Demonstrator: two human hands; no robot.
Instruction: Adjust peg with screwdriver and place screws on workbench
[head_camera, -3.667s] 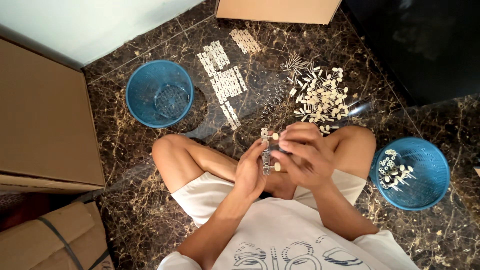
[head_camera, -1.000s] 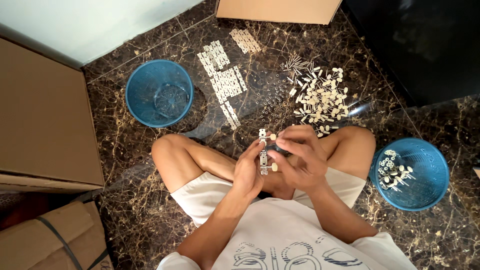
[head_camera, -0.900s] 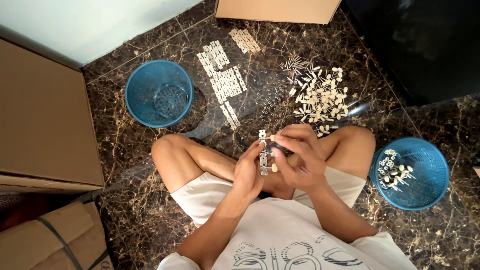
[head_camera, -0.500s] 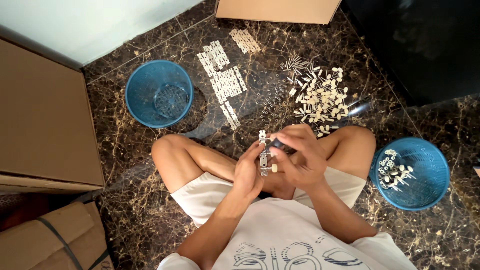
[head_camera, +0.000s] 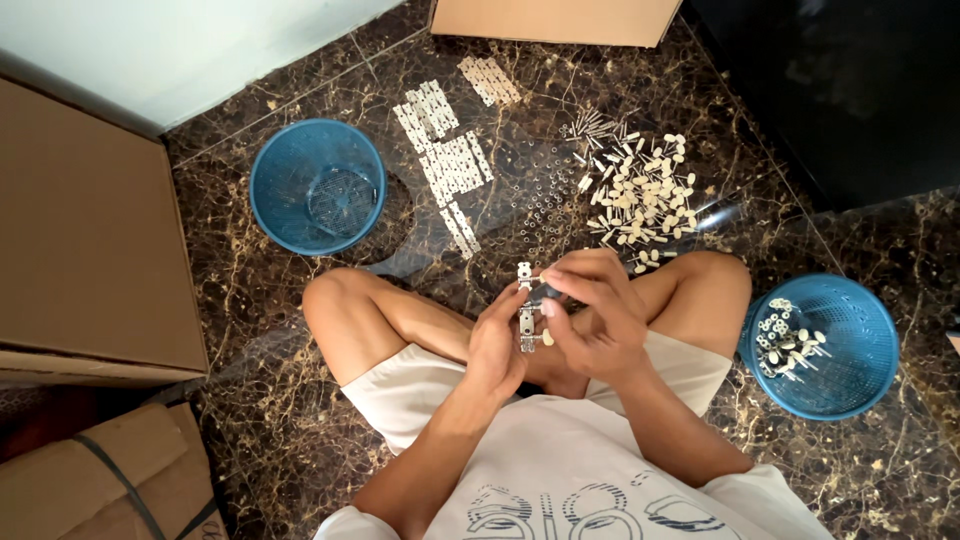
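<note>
I sit cross-legged on a dark marble floor. My left hand (head_camera: 497, 338) grips a narrow metal strip (head_camera: 525, 308) fitted with cream-knobbed pegs, held upright over my lap. My right hand (head_camera: 592, 312) pinches a small peg part against the upper end of that strip, its fingers curled over it. On the floor in front lie a pile of loose cream-knobbed pegs (head_camera: 640, 195), rows of pale flat metal strips (head_camera: 450, 170) and a scatter of tiny rings (head_camera: 540, 195).
An empty blue mesh basket (head_camera: 318, 188) stands at front left. A second blue basket (head_camera: 825, 345) by my right knee holds several finished pieces. Cardboard boxes sit at left (head_camera: 85, 235), lower left (head_camera: 100, 485) and at the top (head_camera: 555, 18).
My right hand's fingers have shifted slightly on the top of the strip. The hands and strip stay over my lap in nearly the same place.
</note>
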